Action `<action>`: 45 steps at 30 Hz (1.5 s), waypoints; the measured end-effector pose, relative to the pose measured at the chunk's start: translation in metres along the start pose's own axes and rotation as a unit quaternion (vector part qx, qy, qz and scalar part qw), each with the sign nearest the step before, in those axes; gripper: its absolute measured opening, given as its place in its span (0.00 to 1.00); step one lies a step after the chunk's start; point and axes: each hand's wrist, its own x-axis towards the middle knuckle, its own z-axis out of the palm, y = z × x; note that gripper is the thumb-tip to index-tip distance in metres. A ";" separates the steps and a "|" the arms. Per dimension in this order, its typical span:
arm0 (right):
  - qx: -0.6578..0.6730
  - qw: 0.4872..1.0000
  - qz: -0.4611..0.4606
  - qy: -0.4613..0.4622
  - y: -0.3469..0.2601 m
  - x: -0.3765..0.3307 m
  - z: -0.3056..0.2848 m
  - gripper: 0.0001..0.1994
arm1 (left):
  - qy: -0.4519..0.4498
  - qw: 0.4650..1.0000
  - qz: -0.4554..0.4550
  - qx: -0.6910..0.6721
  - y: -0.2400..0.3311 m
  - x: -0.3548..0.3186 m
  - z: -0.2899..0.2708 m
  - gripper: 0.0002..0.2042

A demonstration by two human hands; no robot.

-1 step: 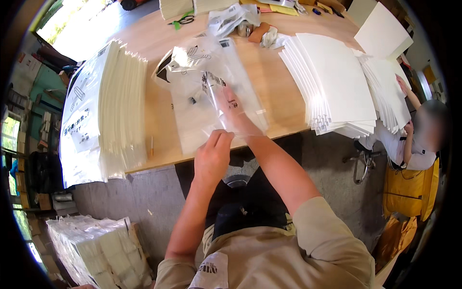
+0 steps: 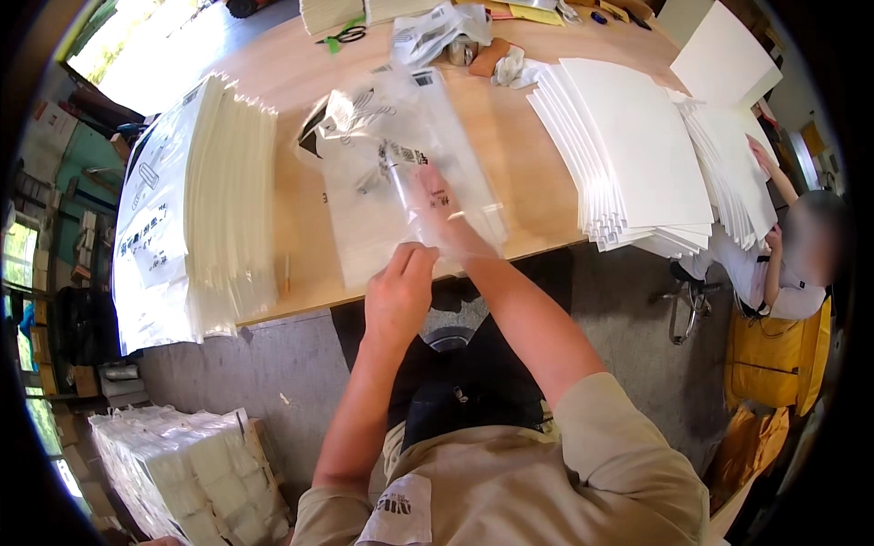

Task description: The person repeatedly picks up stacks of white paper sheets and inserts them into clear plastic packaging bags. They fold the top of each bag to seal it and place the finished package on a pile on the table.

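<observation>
A broad wooden desk (image 2: 528, 173) fills the upper part of the view. On its left lies a thick stack of flat white bags (image 2: 196, 209) in printed clear wrap, and on its right a fanned pile of white sheets (image 2: 637, 155), with another person (image 2: 792, 264) seated beyond the far right edge. On the floor at lower left sits a wrapped bale of white packs (image 2: 182, 473). At the back of the desk there are green-handled scissors (image 2: 341, 36) and a crumpled bit of plastic (image 2: 437, 27).

In front of the seated worker, near the desk's front edge, lies a clear plastic bag (image 2: 382, 182) with dark printing, flat on the wood, its lower end reaching the edge. It looks feather-light, limp and slick, the sort of film that clings to itself, slides on the desk and creases at a touch; nothing in it seems breakable. The sensible hold is at the open mouth near the front edge, thumb and finger on one layer, with the other hand keeping the rest flat.

The right hand (image 2: 437, 205) is inside or under the film, fingers stretched out flat toward the printed part; through the glare I cannot quite tell which side of the plastic it is on. The left hand (image 2: 401, 291) is at the bag's near edge, fingertips drawn together, pinching the film there.
</observation>
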 end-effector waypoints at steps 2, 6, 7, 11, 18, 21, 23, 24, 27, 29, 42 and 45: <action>-0.094 0.993 -0.045 -0.057 -0.053 -0.043 0.009 0.28 | 0.005 0.999 -0.046 0.015 -0.008 -0.006 -0.007 0.03; -0.146 0.984 -0.040 -0.097 -0.075 -0.064 0.003 0.29 | 0.015 0.999 -0.048 -0.016 -0.009 0.005 -0.008 0.03; -0.123 0.988 -0.024 -0.088 -0.079 -0.069 0.007 0.29 | 0.016 0.999 -0.045 -0.002 -0.009 0.007 -0.009 0.03; -0.082 0.994 -0.038 -0.065 -0.090 -0.100 0.006 0.28 | 0.018 0.999 -0.029 0.031 -0.011 0.012 -0.007 0.04; -0.124 0.905 0.123 -0.388 -0.176 -0.154 -0.074 0.20 | -0.034 0.994 -0.075 0.066 -0.018 -0.005 -0.002 0.05; 0.061 0.952 0.146 -0.264 -0.184 -0.192 -0.152 0.12 | -0.076 0.993 -0.073 0.058 -0.019 -0.016 0.006 0.07; 0.096 0.981 0.169 0.012 -0.184 -0.205 -0.208 0.10 | -0.107 0.990 -0.081 0.053 -0.016 -0.022 0.010 0.09; 0.113 0.966 0.163 0.167 -0.177 -0.208 -0.236 0.09 | -0.116 0.989 -0.075 0.050 -0.015 -0.026 0.013 0.10; 0.243 0.893 0.083 0.370 -0.159 -0.212 -0.297 0.11 | -0.142 0.987 -0.062 0.048 -0.014 -0.035 0.020 0.12; 0.245 0.885 0.095 0.385 -0.164 -0.207 -0.304 0.12 | -0.157 0.985 -0.061 0.049 -0.014 -0.041 0.026 0.13; 0.275 0.849 0.183 0.412 -0.174 -0.179 -0.312 0.11 | -0.155 0.986 -0.054 0.012 0.000 -0.073 0.024 0.13; 0.267 0.836 0.188 0.441 -0.164 -0.173 -0.314 0.09 | -0.152 0.988 -0.036 0.007 -0.002 -0.077 0.025 0.12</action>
